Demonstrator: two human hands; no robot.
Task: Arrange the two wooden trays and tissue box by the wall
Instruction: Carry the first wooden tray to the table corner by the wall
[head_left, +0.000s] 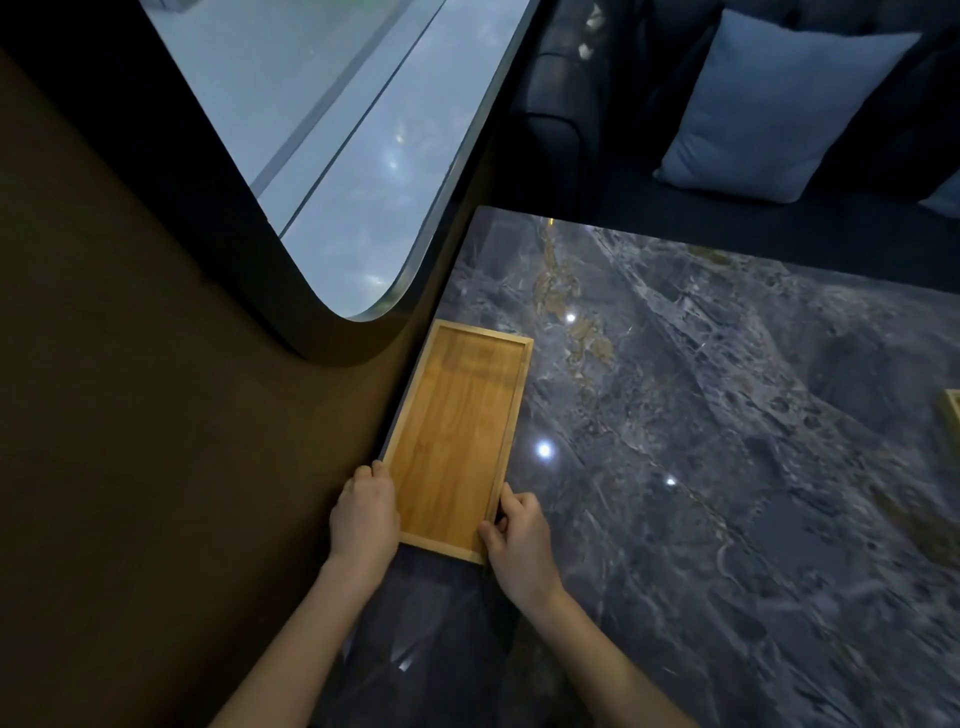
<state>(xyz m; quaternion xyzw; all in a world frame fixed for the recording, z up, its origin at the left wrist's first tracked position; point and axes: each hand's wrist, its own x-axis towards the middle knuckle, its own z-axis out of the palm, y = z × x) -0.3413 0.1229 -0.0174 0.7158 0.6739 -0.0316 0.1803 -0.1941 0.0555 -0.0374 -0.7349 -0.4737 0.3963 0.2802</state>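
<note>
Looking down from head height, 2 bare hands hold the near end of a wooden tray (457, 436) that lies flat on a dark grey marble table (727, 415). This tray is a long, shallow rectangle with a raised rim and nothing inside it. Its long left side runs right along the brown wall (156, 415), touching it or just beside it; which one cannot be told.

The left hand (364, 512) is curled around the tray's near left corner, squeezed between tray and wall, with its fingertips on the rim. The right hand (514, 535) grips the near right corner, thumb over the rim on the inside and fingers bent along the outer edge.

At the far right edge of the view, well apart from the hands, the corner of a second tray (951, 415) shows on the table. Above the wall is a window (332, 130) with a rounded corner. Beyond the far end of the table stands a dark sofa (561, 104) with a pale blue cushion (779, 104).
</note>
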